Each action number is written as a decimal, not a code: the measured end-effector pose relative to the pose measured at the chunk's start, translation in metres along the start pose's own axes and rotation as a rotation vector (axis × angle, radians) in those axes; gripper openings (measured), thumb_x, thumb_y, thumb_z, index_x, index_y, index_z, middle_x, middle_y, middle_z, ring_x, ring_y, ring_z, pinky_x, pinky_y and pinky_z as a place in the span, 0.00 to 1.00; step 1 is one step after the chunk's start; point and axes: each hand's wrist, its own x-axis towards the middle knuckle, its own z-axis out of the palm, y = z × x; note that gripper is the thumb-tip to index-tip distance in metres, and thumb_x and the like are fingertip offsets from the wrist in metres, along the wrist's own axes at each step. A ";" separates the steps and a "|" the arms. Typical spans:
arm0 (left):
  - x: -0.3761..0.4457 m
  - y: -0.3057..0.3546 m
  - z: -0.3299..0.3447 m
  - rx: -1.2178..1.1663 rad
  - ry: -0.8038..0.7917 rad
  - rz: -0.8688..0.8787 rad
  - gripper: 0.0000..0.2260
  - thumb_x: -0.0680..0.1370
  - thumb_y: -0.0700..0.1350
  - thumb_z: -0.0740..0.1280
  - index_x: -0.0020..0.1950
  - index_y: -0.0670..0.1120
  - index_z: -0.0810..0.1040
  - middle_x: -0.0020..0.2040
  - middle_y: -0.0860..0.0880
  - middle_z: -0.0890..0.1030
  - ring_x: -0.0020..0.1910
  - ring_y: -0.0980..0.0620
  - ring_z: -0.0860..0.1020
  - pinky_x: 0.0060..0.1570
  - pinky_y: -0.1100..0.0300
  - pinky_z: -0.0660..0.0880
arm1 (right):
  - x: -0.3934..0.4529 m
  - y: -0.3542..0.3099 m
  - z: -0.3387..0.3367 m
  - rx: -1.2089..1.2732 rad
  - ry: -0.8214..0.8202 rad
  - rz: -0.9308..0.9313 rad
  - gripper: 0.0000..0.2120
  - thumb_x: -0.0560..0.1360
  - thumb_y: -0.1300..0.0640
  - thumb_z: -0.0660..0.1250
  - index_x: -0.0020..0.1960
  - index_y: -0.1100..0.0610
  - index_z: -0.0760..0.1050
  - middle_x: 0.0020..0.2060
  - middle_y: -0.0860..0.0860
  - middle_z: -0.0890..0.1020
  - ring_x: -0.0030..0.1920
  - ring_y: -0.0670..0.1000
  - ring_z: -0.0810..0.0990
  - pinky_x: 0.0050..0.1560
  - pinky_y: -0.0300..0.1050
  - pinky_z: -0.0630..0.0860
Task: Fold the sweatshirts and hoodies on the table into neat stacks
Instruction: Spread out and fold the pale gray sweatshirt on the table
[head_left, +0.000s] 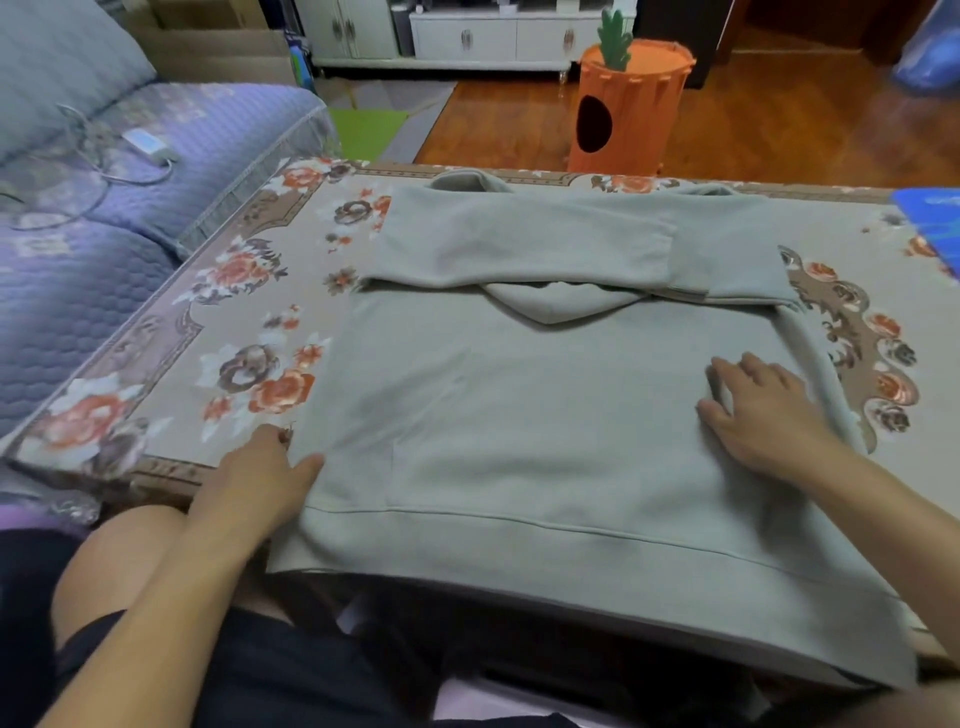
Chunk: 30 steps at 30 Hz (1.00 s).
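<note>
Left hand (260, 475) pinches the grey hoodie (519, 415) edge — right hand (758, 410) presses flat, fingers spread.

Soft, even indoor light fills the room, moderately bright, and lays only faint shadows under the folded sleeves of the grey hoodie (519, 405) and a darker band beneath its hem where it overhangs the table (156, 364) edge. A dull sheen of reflected light lies on the wooden floor (779, 119) at the far right, while the lower corners near the person's lap fall into gloom. The wide-angle lens bows the table edges and the sofa (104, 208) outward toward the frame borders, and the whole picture is slightly soft, with the far cabinet (493, 36) and the blue shape (930, 52) at the top right most blurred.
</note>
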 end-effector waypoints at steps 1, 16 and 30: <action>0.000 0.000 -0.006 -0.064 -0.038 -0.021 0.25 0.80 0.55 0.69 0.72 0.44 0.70 0.68 0.39 0.76 0.63 0.37 0.76 0.60 0.46 0.73 | 0.002 0.000 0.002 0.007 -0.013 -0.008 0.27 0.82 0.47 0.57 0.77 0.56 0.62 0.75 0.62 0.65 0.76 0.61 0.60 0.77 0.53 0.53; -0.017 -0.001 -0.007 -0.484 -0.221 0.001 0.15 0.77 0.45 0.73 0.61 0.55 0.75 0.53 0.52 0.84 0.50 0.47 0.83 0.58 0.47 0.78 | 0.062 0.007 -0.036 0.108 0.037 0.132 0.29 0.78 0.45 0.59 0.75 0.56 0.67 0.74 0.64 0.66 0.74 0.67 0.63 0.74 0.59 0.62; 0.033 0.024 -0.007 -0.179 -0.097 0.018 0.17 0.81 0.57 0.64 0.67 0.51 0.70 0.56 0.53 0.75 0.52 0.48 0.74 0.50 0.53 0.69 | 0.272 -0.171 -0.091 0.014 0.105 -0.271 0.27 0.84 0.46 0.55 0.78 0.59 0.62 0.75 0.63 0.66 0.73 0.66 0.64 0.73 0.59 0.62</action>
